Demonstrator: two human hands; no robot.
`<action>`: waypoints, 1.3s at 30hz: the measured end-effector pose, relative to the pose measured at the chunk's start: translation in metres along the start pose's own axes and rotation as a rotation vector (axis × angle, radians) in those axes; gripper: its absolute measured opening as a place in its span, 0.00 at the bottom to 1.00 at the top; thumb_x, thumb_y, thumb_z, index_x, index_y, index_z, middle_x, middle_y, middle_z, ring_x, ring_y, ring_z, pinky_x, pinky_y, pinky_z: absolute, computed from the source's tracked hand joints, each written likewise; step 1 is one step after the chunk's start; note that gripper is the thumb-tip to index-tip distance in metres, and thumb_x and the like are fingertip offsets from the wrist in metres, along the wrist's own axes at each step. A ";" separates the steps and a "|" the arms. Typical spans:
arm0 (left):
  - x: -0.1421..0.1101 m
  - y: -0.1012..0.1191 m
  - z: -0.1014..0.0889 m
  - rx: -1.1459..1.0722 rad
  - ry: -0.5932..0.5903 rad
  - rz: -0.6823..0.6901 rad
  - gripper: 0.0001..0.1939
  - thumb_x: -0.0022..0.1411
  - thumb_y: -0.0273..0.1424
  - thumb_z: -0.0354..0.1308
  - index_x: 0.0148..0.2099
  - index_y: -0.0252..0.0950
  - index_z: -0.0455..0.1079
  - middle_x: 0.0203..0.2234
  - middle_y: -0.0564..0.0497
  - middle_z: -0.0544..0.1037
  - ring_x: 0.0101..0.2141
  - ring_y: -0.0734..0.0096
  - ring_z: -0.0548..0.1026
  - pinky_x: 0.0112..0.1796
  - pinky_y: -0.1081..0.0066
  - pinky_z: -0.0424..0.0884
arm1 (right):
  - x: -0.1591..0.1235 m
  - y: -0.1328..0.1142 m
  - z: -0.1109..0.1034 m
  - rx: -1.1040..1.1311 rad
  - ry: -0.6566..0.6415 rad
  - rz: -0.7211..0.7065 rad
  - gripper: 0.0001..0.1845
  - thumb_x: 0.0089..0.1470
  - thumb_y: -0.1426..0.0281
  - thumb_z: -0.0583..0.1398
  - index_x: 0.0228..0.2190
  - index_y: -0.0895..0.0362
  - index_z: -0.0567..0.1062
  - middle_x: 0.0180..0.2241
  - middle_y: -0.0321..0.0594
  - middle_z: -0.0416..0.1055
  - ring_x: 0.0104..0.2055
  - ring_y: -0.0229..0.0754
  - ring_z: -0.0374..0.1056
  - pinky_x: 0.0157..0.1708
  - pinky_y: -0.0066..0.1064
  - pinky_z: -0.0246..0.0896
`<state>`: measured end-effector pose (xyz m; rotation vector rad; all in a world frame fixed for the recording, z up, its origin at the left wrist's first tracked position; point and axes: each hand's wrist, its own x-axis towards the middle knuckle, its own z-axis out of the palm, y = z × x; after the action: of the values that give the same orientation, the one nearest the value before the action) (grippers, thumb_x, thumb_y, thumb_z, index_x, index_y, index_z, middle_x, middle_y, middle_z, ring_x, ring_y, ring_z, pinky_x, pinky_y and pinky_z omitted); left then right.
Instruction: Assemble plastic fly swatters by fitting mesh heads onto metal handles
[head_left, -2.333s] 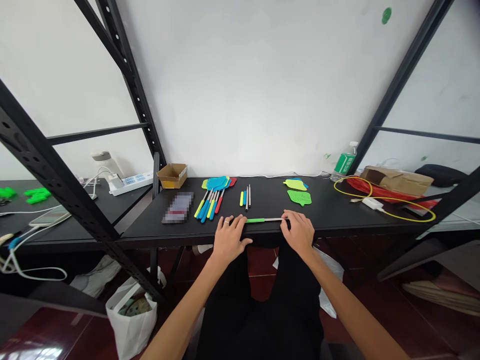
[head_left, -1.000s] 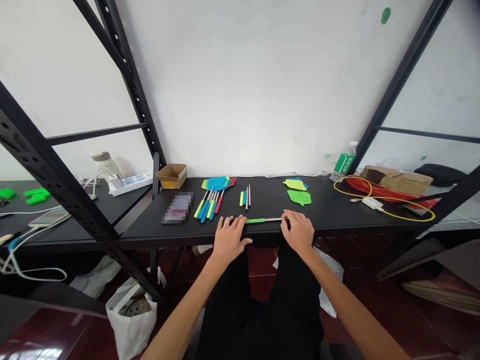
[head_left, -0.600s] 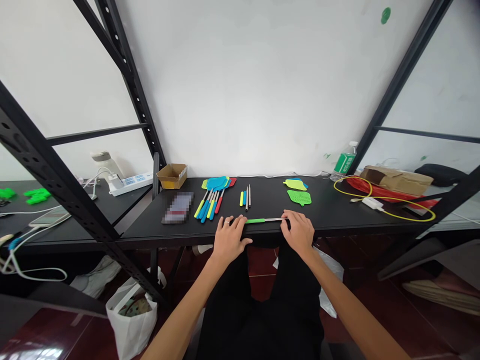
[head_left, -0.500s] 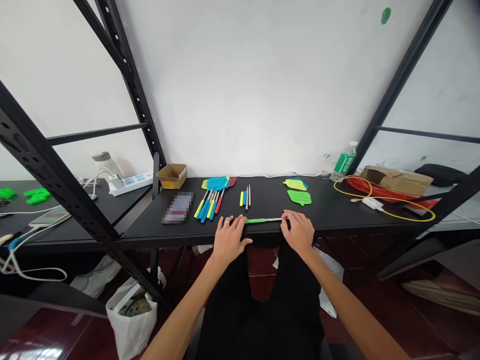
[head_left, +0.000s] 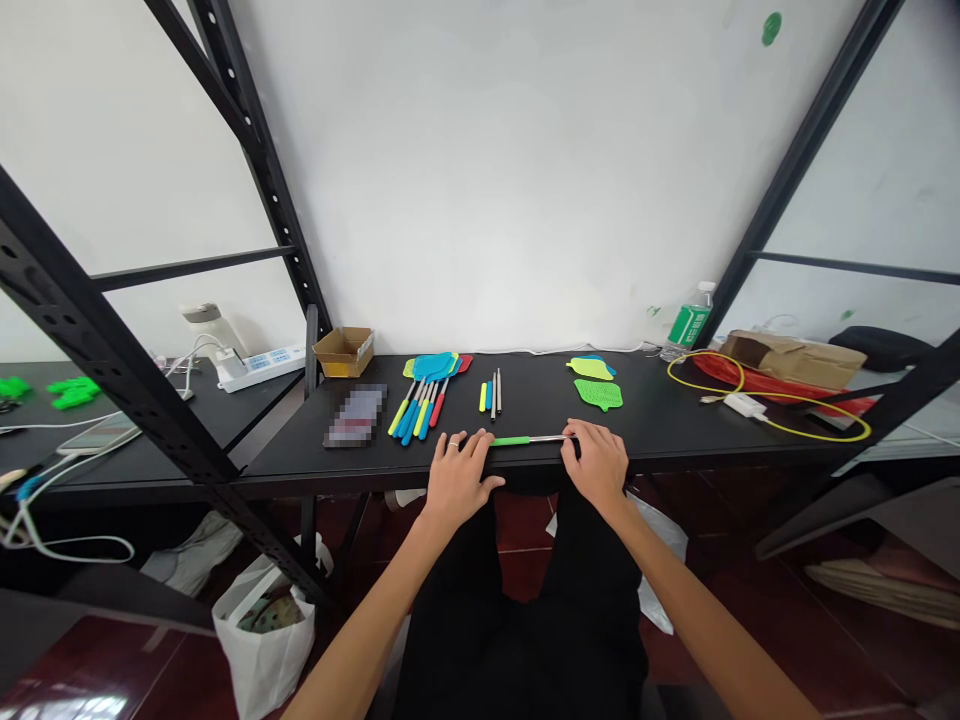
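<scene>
A thin metal rod with a green handle [head_left: 512, 440] lies along the front edge of the black table [head_left: 660, 430]. My left hand [head_left: 455, 478] rests flat on the table edge, fingers stretched out, fingertips just touching the handle's left end. My right hand [head_left: 598, 465] sits at the bare metal end of the rod, with thumb and forefinger closed on its tip. Behind lie a bunch of assembled fly swatters [head_left: 424, 392] with coloured handles, several loose rods and handles [head_left: 491, 394], and green and yellow swatter heads [head_left: 598, 393].
A small cardboard box [head_left: 344, 350] and a blurred flat object [head_left: 355, 414] lie at the left of the table. A green-labelled bottle [head_left: 688, 322], a yellow cable [head_left: 772, 415] and a brown package [head_left: 795, 358] are at the right. Black rack posts frame both sides. A white bag [head_left: 262, 630] stands on the floor.
</scene>
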<state>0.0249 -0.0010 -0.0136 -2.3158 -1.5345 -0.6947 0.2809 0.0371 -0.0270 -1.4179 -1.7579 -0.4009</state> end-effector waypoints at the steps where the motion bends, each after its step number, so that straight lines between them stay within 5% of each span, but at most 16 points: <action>1: 0.000 0.000 0.000 0.000 0.000 -0.001 0.31 0.60 0.43 0.65 0.62 0.42 0.63 0.60 0.46 0.72 0.59 0.45 0.67 0.61 0.45 0.59 | 0.000 0.000 0.000 0.001 0.001 0.002 0.07 0.59 0.71 0.57 0.37 0.52 0.75 0.48 0.39 0.78 0.50 0.48 0.69 0.50 0.38 0.52; 29: 0.000 -0.001 0.001 -0.003 0.000 0.001 0.31 0.60 0.43 0.66 0.62 0.42 0.64 0.59 0.45 0.73 0.58 0.45 0.67 0.60 0.45 0.59 | -0.001 0.001 0.001 0.015 -0.005 0.005 0.07 0.60 0.71 0.57 0.37 0.52 0.75 0.49 0.39 0.78 0.51 0.48 0.68 0.50 0.38 0.53; 39: 0.000 -0.001 0.000 -0.006 -0.003 -0.002 0.31 0.61 0.44 0.64 0.63 0.43 0.63 0.59 0.45 0.72 0.58 0.45 0.67 0.61 0.45 0.59 | 0.000 -0.001 -0.001 0.003 -0.002 0.013 0.14 0.59 0.70 0.56 0.45 0.53 0.75 0.46 0.42 0.78 0.48 0.50 0.69 0.46 0.38 0.55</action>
<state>0.0243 -0.0008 -0.0141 -2.3209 -1.5379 -0.6974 0.2808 0.0363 -0.0264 -1.4278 -1.7494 -0.3894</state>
